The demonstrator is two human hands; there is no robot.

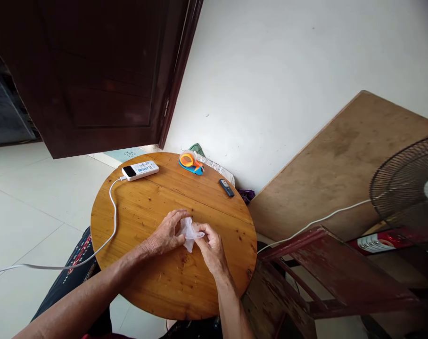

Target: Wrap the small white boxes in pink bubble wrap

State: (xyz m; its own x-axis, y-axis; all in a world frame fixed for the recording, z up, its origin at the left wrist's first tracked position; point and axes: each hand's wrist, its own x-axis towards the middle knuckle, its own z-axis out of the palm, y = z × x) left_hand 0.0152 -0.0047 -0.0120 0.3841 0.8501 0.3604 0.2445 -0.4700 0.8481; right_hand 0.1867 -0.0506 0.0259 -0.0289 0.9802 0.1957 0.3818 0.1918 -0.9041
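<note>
A crumpled, thin translucent plastic bag (189, 231) is between my two hands, above the round wooden table (146, 278). My left hand (168, 233) curls around its left side, the thumb below and the fingers above against the plastic. From the right, my right hand (211, 246) pinches a bunched corner of the bag between thumb and forefinger. Parts of the left fingertips are hidden by the plastic.
A white power bank (140, 170) with a white cable (115, 212) lies at the table's back left. Toward the back stands a tape dispenser (191, 162); a small dark device (226, 188) lies right of it. A red chair (341, 268) and fan (405, 183) stand at right.
</note>
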